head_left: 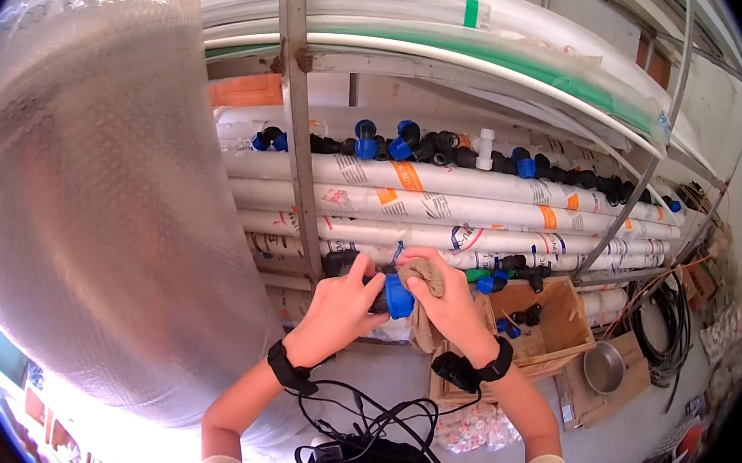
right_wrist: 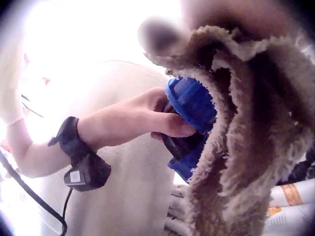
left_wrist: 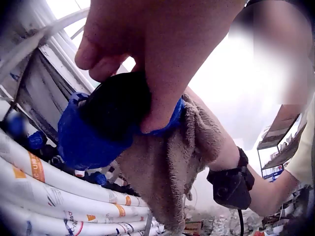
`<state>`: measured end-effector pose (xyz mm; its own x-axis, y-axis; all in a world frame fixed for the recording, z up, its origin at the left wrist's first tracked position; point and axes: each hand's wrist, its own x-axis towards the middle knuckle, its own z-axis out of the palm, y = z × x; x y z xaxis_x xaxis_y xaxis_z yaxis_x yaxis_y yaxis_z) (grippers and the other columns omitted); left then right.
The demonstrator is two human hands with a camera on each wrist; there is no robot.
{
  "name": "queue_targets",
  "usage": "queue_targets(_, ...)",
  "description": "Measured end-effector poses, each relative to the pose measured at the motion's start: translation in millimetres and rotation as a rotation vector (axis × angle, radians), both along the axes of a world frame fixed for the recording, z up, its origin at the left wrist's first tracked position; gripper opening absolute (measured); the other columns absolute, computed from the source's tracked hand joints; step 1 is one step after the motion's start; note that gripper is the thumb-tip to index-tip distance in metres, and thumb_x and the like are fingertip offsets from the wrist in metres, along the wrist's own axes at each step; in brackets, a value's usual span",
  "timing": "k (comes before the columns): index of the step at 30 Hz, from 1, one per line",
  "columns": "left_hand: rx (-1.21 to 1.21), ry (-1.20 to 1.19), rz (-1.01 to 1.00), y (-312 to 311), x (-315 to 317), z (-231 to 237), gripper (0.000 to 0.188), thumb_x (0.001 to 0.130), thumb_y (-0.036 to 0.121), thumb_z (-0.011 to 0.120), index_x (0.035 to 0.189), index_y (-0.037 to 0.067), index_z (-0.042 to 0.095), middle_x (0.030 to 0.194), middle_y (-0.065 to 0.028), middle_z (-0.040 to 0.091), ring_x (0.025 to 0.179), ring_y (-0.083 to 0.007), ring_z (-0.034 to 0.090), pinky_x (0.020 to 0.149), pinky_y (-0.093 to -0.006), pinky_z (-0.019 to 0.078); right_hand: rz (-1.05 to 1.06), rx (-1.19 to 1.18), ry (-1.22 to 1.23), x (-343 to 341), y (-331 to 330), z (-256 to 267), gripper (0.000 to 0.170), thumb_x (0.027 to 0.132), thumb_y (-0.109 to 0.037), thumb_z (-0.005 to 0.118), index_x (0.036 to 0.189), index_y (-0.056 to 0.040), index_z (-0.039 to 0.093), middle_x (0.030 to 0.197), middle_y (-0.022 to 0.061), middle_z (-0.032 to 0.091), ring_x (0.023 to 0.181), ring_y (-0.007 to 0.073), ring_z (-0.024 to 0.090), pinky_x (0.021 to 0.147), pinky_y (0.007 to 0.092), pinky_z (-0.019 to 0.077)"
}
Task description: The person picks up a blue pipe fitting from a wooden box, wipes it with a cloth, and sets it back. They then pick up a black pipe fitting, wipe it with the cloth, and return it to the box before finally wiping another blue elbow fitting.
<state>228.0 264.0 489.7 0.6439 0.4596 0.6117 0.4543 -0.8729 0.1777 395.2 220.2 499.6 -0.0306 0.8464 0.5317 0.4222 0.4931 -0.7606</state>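
Note:
A black pipe fitting with blue nuts (head_left: pixel 400 298) is gripped by my left hand (head_left: pixel 334 314), thumb and fingers around its black body. My right hand (head_left: pixel 455 313) holds a fuzzy brown cloth (head_left: pixel 424 275) bunched against the fitting's right end. In the left wrist view, the cloth (left_wrist: pixel 157 169) hangs down behind the blue nut (left_wrist: pixel 91 147). From the right wrist, the cloth (right_wrist: pixel 241 147) covers part of the fitting (right_wrist: pixel 193 103), and my left thumb (right_wrist: pixel 174 124) presses on its black part.
Long white wrapped pipes (head_left: pixel 476 208) lie on a metal rack, with a row of black and blue fittings (head_left: pixel 398 144) on top. A rack post (head_left: pixel 300 131) and a large bubble-wrapped roll (head_left: pixel 110 212) stand left. Right are a wooden crate (head_left: pixel 560 338), metal bowl (head_left: pixel 604 367) and coiled hose (head_left: pixel 662 328).

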Motion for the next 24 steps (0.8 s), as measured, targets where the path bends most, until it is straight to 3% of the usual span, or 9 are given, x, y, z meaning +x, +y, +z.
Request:
queue_targets(2, 0.037, 0.005, 0.048, -4.5, 0.4, 0.6, 0.037, 0.057, 0.013, 0.071, 0.085, 0.002, 0.047, 0.088, -0.011, 0.043, 0.06, -0.0259, 0.054, 0.052, -0.0349, 0.0438, -0.032, -0.053, 0.023, -2.1, -4.9, 4.3, 0.026, 0.081, -0.015, 0.054, 0.104, -0.004, 0.049, 0.087, 0.016, 0.06, 0.084, 0.0271, 0.058, 0.077, 0.0313, 0.0425)
queue_targets(8, 0.157, 0.04, 0.15, -12.8, 3.4, -5.1, 0.041, 0.054, 0.018, 0.073, 0.084, 0.004, 0.048, 0.084, -0.0094, 0.041, 0.064, -0.0228, 0.052, 0.055, -0.0332, 0.0428, -0.034, -0.165, 0.123, 12.1, 3.0, -12.0, 0.027, 0.083, -0.018, 0.053, 0.104, -0.0008, 0.048, 0.085, 0.0156, 0.06, 0.084, 0.0201, 0.059, 0.075, 0.0288, 0.0422)
queue_targets(11, 0.174, 0.047, 0.157, -19.6, 3.4, -5.8, 0.042, 0.054, 0.017, 0.073, 0.085, 0.004, 0.048, 0.083, -0.0096, 0.04, 0.065, -0.0227, 0.052, 0.055, -0.033, 0.0428, 0.028, -0.298, 0.351, 21.0, 16.3, -42.5, 0.029, 0.083, -0.02, 0.053, 0.103, 0.0007, 0.049, 0.089, 0.0104, 0.06, 0.086, 0.0135, 0.055, 0.076, 0.0264, 0.0408)
queue_targets(14, 0.199, 0.047, 0.16, -20.8, 4.6, -7.0, 0.042, 0.054, 0.015, 0.072, 0.087, 0.003, 0.048, 0.083, -0.0098, 0.041, 0.066, -0.0231, 0.052, 0.056, -0.0333, 0.0429, 0.101, -0.183, 0.271, 15.5, 11.4, -34.9, 0.028, 0.083, -0.019, 0.054, 0.101, 0.0012, 0.05, 0.09, 0.0051, 0.057, 0.085, 0.01, 0.051, 0.077, 0.0234, 0.0397)
queue_targets(17, 0.199, 0.052, 0.169, -17.7, 5.1, -10.3, 0.042, 0.055, 0.015, 0.072, 0.088, 0.003, 0.048, 0.085, -0.0106, 0.041, 0.069, -0.024, 0.053, 0.057, -0.0336, 0.0438, 0.164, -0.281, 0.43, 12.9, 9.1, -31.6, 0.024, 0.082, -0.016, 0.056, 0.099, -0.0002, 0.051, 0.087, 0.003, 0.055, 0.081, 0.0081, 0.048, 0.075, 0.0209, 0.0393)
queue_targets(20, 0.117, -0.048, 0.149, -17.6, 5.1, -4.3, 0.044, 0.057, 0.016, 0.072, 0.09, 0.002, 0.047, 0.089, -0.0119, 0.042, 0.072, -0.0247, 0.053, 0.058, -0.0326, 0.0443, 0.115, -0.221, 0.502, 9.7, 12.6, -33.7, 0.02, 0.08, -0.011, 0.056, 0.097, -0.0012, 0.051, 0.084, 0.0028, 0.055, 0.079, 0.0076, 0.049, 0.072, 0.0202, 0.0396)
queue_targets(24, -0.223, -0.287, 0.157, -16.8, -4.1, 2.3, 0.043, 0.065, 0.017, 0.071, 0.096, 0.002, 0.044, 0.085, -0.0115, 0.046, 0.066, -0.0179, 0.054, 0.056, -0.0287, 0.0435, -0.024, -0.053, 0.328, 17.5, 18.2, -33.7, 0.019, 0.078, -0.006, 0.056, 0.096, -0.0022, 0.05, 0.081, 0.0023, 0.055, 0.076, 0.0075, 0.049, 0.069, 0.0209, 0.0405)
